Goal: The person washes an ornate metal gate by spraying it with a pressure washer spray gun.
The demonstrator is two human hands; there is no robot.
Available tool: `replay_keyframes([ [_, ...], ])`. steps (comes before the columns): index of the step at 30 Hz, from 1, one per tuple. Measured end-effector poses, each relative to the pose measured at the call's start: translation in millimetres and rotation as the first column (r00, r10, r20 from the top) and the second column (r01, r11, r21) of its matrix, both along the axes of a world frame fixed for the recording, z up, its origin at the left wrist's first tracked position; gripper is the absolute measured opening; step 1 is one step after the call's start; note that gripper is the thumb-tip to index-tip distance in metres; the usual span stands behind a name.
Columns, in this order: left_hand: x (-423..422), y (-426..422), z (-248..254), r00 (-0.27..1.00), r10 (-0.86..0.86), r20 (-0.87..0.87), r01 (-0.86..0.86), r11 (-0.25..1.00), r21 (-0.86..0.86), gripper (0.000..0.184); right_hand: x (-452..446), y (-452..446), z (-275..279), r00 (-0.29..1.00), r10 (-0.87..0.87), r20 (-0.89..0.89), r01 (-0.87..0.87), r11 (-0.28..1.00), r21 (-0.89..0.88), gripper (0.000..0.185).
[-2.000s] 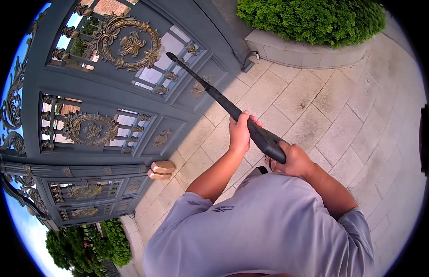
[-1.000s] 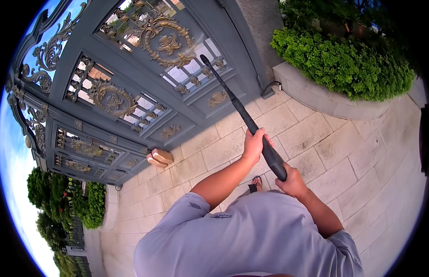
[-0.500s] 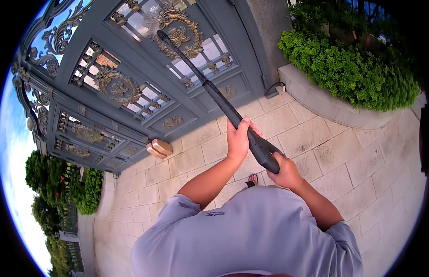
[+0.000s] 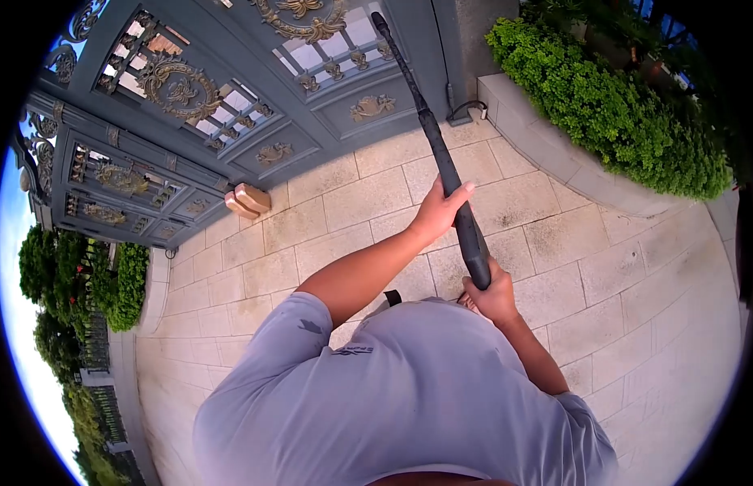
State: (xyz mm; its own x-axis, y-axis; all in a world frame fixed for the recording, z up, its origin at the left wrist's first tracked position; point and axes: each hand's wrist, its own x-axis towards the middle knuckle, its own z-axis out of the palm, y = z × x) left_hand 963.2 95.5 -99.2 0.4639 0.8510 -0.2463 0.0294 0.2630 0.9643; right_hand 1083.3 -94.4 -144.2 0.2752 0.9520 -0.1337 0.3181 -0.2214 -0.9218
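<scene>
A long black pressure washer wand (image 4: 443, 154) slants up and away from my body, its thin tip in front of the grey gate (image 4: 324, 134). My left hand (image 4: 441, 212) wraps around the thick middle section, thumb lying along its far side. Farther back, my right hand (image 4: 495, 295) grips the rear handle close to my waist. The trigger area is hidden behind the wand and fingers. No spray shows at the tip.
Two tan blocks (image 4: 248, 200) stand by the gate's foot. On the right, a low stone planter wall (image 4: 555, 154) borders green shrubs (image 4: 587, 113). Pale stone paving (image 4: 328, 243) lies underfoot, damp-stained in places. A dark metal fitting (image 4: 465, 113) sits at the gate's right corner.
The wand has swung right, its tip going from the gate's gold ornament toward the gate's right edge. Both hands keep their hold. My view has shifted, and my feet have changed position.
</scene>
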Motion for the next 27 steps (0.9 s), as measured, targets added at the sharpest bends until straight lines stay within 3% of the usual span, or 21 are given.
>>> replay_keyframes([
  [1,-12.5,0.8,-0.4,0.993,-0.090,-0.072,0.085,0.994,-0.068,0.057,-2.3,-0.1,-4.7,1.000,-0.009,-0.004,0.009,1.000,0.001,0.032],
  [3,-45.2,-4.1,-19.5,0.981,-0.152,-0.117,0.124,0.968,-0.220,0.065,-8.7,0.2,-19.2,0.998,-0.056,-0.029,0.057,0.997,0.044,0.029],
  [4,-64.0,-6.8,-35.5,0.972,-0.193,-0.134,0.147,0.944,-0.294,0.069,-8.8,-0.2,-25.8,0.999,-0.044,0.017,0.044,0.999,-0.016,0.028],
  [6,-116.0,-32.5,-87.7,0.882,-0.216,-0.419,0.146,0.970,-0.193,0.077,-5.0,0.5,-38.5,0.993,-0.029,0.111,0.044,0.990,-0.131,0.027],
  [7,-151.9,-48.4,-113.8,0.799,-0.245,-0.549,0.195,0.969,-0.149,0.078,-5.7,0.7,-52.3,0.995,-0.064,0.078,0.077,0.980,-0.183,0.027],
  [8,-192.6,-67.5,-137.2,0.624,-0.230,-0.747,0.305,0.952,-0.039,0.081,-8.8,1.4,-60.0,0.995,-0.064,0.077,0.079,0.974,-0.213,0.028],
  [9,-228.2,-87.7,-134.4,0.515,-0.294,-0.805,0.323,0.937,-0.135,0.079,-10.7,1.5,-65.4,0.995,-0.062,0.078,0.080,0.966,-0.244,0.029],
  [10,-274.0,-109.2,-162.6,0.408,-0.292,-0.865,0.348,0.926,-0.149,0.076,-12.4,-0.7,-65.3,0.995,-0.058,0.079,0.078,0.958,-0.278,0.030],
  [12,-389.7,-160.9,-232.9,0.379,-0.275,-0.884,0.259,0.948,-0.184,0.075,-21.2,-2.9,-52.0,0.990,-0.083,0.118,0.109,0.965,-0.239,0.031],
  [13,-440.9,-188.5,-249.8,0.360,-0.227,-0.905,0.090,0.974,-0.209,0.075,-23.7,-4.1,-46.8,0.982,-0.083,0.172,0.115,0.975,-0.188,0.032],
  [14,-474.5,-213.2,-236.0,0.497,-0.186,-0.848,-0.266,0.897,-0.353,0.074,-26.8,-5.7,-42.3,0.971,-0.083,0.225,0.116,0.983,-0.139,0.032],
  [15,-513.4,-243.9,-243.6,0.569,0.074,-0.819,-0.577,0.745,-0.334,0.059,-26.7,-4.8,-39.5,0.973,-0.098,0.209,0.129,0.982,-0.140,0.032],
  [16,-554.6,-265.4,-249.9,0.560,0.160,-0.813,-0.715,0.588,-0.377,0.040,-29.3,-2.3,-27.7,0.973,-0.102,0.209,0.121,0.990,-0.079,0.030],
  [17,-585.7,-285.4,-248.6,0.510,0.229,-0.829,-0.805,0.468,-0.366,0.039,-29.4,1.4,-28.2,0.975,-0.114,0.193,0.133,0.987,-0.087,0.029],
  [19,-623.7,-318.0,-242.6,0.441,0.342,-0.830,-0.881,0.340,-0.327,0.041,-29.5,11.0,-35.6,0.977,-0.136,0.162,0.154,0.983,-0.099,0.027],
  [20,-651.9,-331.6,-264.3,0.413,0.332,-0.848,-0.896,0.315,-0.313,0.045,-33.5,17.1,-36.8,0.974,-0.153,0.167,0.173,0.979,-0.111,0.027],
  [22,-671.6,-340.7,-281.4,0.477,0.361,-0.801,-0.876,0.265,-0.403,0.041,-40.9,27.8,-39.8,0.968,-0.177,0.180,0.203,0.969,-0.140,0.027],
  [25,-628.0,-330.1,-268.5,0.512,0.471,-0.718,-0.855,0.363,-0.372,0.036,-41.2,40.4,-40.1,0.885,-0.057,0.463,0.165,0.967,-0.196,0.031],
  [27,-603.3,-315.1,-260.5,0.633,0.403,-0.661,-0.762,0.475,-0.441,0.048,-51.2,39.4,-40.1,0.795,0.041,0.605,0.150,0.954,-0.261,0.036],
])
